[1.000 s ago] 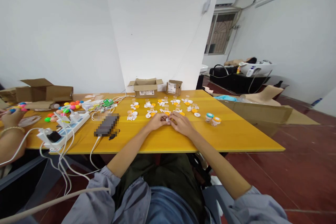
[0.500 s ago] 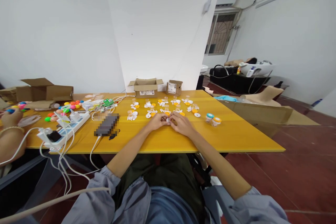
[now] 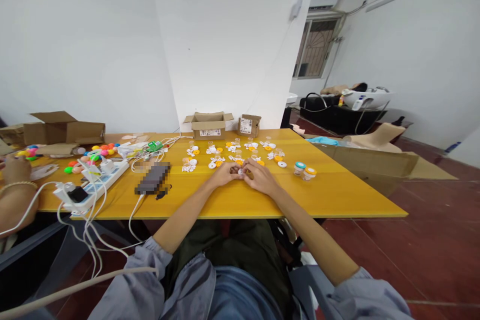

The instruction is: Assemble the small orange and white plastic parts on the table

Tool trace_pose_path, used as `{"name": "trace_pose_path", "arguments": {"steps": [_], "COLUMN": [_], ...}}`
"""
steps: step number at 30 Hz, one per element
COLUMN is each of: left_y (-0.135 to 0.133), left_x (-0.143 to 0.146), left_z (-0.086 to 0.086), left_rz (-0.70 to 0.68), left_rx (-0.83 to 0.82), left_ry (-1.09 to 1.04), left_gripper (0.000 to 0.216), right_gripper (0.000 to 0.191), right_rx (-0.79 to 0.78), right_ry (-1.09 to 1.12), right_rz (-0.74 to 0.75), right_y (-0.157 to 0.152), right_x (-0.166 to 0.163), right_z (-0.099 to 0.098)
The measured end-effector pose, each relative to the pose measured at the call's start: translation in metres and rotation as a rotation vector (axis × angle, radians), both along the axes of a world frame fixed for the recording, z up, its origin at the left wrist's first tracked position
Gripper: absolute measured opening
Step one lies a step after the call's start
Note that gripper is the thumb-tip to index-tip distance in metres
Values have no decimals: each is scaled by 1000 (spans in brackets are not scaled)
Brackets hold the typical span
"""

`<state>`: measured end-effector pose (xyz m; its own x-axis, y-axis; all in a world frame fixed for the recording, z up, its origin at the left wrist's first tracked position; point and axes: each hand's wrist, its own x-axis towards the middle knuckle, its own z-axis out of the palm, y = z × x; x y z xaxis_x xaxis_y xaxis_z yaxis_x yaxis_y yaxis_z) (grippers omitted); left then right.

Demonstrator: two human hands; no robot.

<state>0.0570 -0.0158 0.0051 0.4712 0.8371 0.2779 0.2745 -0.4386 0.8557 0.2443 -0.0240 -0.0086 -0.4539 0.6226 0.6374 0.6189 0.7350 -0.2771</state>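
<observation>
Just above the yellow table (image 3: 240,202), my left hand (image 3: 224,174) and my right hand (image 3: 259,178) meet, fingers curled, around a small whitish round piece (image 3: 240,172). Its exact kind is too small to make out, and the fingers partly cover it. Beyond the hands lie groups of clear cups, orange rings, white discs and small white pieces. A white disc (image 3: 282,164) and an orange ring (image 3: 278,158) lie right of my right hand. Farther right stand two small clear jars, one with a teal lid (image 3: 300,165), one with an orange lid (image 3: 310,171).
An open cardboard box (image 3: 208,127) and a smaller carton (image 3: 249,125) stand at the back. To the left are a dark blurred device (image 3: 153,178), a white power strip (image 3: 98,186) with cables, and colourful balls. At far left, another person's hand (image 3: 17,172) shows.
My hands stay almost in place on the small piece, with only slight finger movement. At far left, the other person's hand has shifted a little.
</observation>
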Motion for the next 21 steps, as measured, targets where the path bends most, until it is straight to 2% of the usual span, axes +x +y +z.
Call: {"name": "trace_pose_path", "arguments": {"steps": [21], "left_y": [0], "left_x": [0], "left_z": [1], "left_rz": [5], "left_rx": [-13], "left_ry": [1], "left_gripper": [38], "right_gripper": [7], "right_rx": [-42], "right_ry": [38], "right_rz": [-19], "right_y": [-1], "right_x": [-1], "right_z": [2]}}
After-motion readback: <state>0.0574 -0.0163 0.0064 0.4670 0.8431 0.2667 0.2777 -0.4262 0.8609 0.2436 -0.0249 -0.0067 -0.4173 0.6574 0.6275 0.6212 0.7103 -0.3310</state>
